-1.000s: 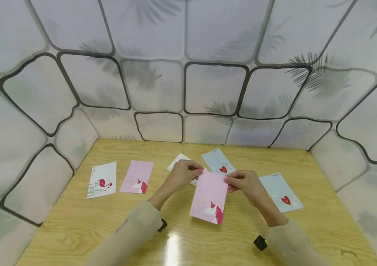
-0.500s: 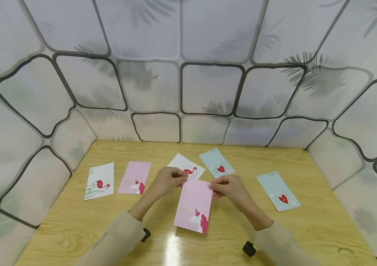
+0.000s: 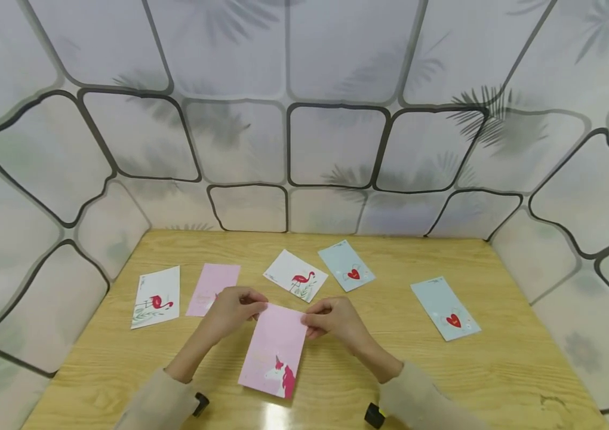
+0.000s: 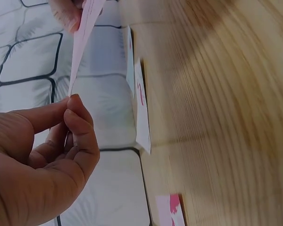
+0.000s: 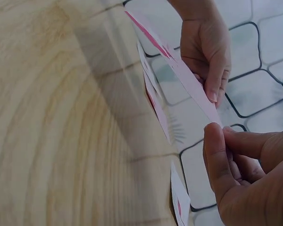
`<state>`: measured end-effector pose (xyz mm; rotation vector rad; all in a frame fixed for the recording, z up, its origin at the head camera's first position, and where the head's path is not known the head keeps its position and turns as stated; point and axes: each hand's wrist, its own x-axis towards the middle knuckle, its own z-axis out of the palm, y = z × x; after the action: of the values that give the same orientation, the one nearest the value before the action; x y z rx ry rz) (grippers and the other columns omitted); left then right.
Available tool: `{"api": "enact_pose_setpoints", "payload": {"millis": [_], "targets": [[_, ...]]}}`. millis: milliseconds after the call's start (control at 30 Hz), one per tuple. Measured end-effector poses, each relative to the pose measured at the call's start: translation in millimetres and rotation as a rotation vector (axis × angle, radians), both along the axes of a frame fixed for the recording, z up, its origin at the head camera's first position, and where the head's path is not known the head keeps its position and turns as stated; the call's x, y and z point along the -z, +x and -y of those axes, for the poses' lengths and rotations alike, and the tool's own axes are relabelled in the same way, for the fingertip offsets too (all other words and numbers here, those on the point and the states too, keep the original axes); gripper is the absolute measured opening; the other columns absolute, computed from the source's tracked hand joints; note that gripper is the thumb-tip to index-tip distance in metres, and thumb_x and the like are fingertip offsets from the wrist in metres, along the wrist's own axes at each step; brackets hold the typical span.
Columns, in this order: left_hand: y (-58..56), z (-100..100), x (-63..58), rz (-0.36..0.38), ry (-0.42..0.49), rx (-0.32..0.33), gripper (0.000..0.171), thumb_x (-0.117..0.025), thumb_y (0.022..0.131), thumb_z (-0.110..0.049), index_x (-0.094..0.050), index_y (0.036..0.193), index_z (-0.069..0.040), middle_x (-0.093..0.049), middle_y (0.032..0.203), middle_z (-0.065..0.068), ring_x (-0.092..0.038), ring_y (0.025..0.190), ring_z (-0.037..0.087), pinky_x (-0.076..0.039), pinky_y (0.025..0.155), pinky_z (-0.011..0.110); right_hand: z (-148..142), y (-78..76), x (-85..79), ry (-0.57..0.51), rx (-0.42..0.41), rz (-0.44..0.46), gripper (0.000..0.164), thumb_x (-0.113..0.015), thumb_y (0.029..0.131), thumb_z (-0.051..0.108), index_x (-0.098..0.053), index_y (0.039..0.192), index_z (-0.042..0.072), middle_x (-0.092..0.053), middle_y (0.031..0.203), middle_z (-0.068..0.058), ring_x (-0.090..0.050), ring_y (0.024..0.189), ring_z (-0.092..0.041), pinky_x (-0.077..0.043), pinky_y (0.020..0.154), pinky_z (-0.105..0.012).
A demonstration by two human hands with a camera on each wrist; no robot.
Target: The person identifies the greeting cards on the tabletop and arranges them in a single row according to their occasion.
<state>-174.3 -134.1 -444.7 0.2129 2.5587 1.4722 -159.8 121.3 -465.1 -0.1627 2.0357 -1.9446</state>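
A pink card with a white unicorn (image 3: 272,352) is held above the table by its two far corners. My left hand (image 3: 236,313) pinches the left corner between thumb and fingertips, and my right hand (image 3: 337,322) pinches the right one. Seen nearly edge-on in the left wrist view, the card (image 4: 82,49) stands clear of the wood. Behind my left hand lies another pink unicorn card (image 3: 213,283), partly covered by that hand. Beyond the held card rests a tilted white flamingo card (image 3: 288,269).
A second white flamingo card (image 3: 156,297) lies at the left. Two pale blue heart cards, one further back (image 3: 342,260) and one at the right (image 3: 441,304), lie on the wooden table (image 3: 498,370). A patterned wall (image 3: 337,149) encloses the back and sides.
Both hands have carried the pink card left and toward the near edge. The white flamingo card behind them, partly covered before, now shows fully, while the left hand covers part of the other pink card.
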Motion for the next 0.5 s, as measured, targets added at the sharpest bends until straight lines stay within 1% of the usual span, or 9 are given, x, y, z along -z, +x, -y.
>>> {"api": "enact_pose_setpoints", "payload": {"millis": [67, 133, 267, 400, 500], "targets": [[2.0, 7, 0.1, 0.005, -0.016, -0.002, 0.008, -0.073, 0.097, -0.012, -0.077, 0.099, -0.006, -0.069, 0.078, -0.001, -0.067, 0.074, 0.017, -0.057, 0.068, 0.036, 7, 1.1, 2.1, -0.01, 0.001, 0.014, 0.015, -0.076, 0.09, -0.002, -0.071, 0.097, -0.014, -0.073, 0.075, -0.013, -0.069, 0.059, -0.014, -0.063, 0.064, -0.037], [4.2, 15, -0.3, 0.003, -0.029, 0.0, 0.008, -0.073, 0.097, -0.012, -0.077, 0.098, -0.005, -0.069, 0.076, -0.001, -0.067, 0.073, 0.018, -0.056, 0.066, 0.034, 14, 1.5, 3.3, -0.01, 0.001, 0.018, 0.014, -0.077, 0.09, -0.001, -0.072, 0.096, -0.013, -0.073, 0.075, -0.013, -0.069, 0.059, -0.014, -0.062, 0.063, -0.036], [10.0, 29, -3.1, 0.0, -0.031, 0.004, 0.011, -0.072, 0.097, -0.013, -0.076, 0.099, -0.003, -0.067, 0.075, 0.001, -0.065, 0.073, 0.019, -0.056, 0.064, 0.032, 28, 2.2, 3.1, -0.009, -0.004, 0.016, 0.013, -0.078, 0.09, 0.0, -0.073, 0.095, -0.011, -0.074, 0.078, -0.014, -0.069, 0.059, -0.014, -0.062, 0.062, -0.035], [16.5, 42, -5.8, 0.022, -0.023, -0.001, 0.013, -0.072, 0.098, -0.013, -0.076, 0.101, -0.001, -0.066, 0.076, 0.002, -0.064, 0.074, 0.018, -0.056, 0.065, 0.031, 40, 4.2, 2.3, -0.03, -0.026, 0.019, 0.013, -0.078, 0.09, -0.001, -0.073, 0.095, -0.011, -0.074, 0.079, -0.015, -0.068, 0.058, -0.014, -0.062, 0.062, -0.034], [20.0, 49, -6.5, 0.035, -0.033, -0.005, 0.014, -0.072, 0.098, -0.013, -0.076, 0.103, -0.001, -0.066, 0.077, 0.003, -0.063, 0.074, 0.018, -0.055, 0.064, 0.03, 48, 6.1, 2.5, -0.047, -0.043, 0.017, 0.012, -0.077, 0.09, -0.002, -0.073, 0.096, -0.011, -0.074, 0.077, -0.016, -0.068, 0.058, -0.013, -0.062, 0.062, -0.033]]}}
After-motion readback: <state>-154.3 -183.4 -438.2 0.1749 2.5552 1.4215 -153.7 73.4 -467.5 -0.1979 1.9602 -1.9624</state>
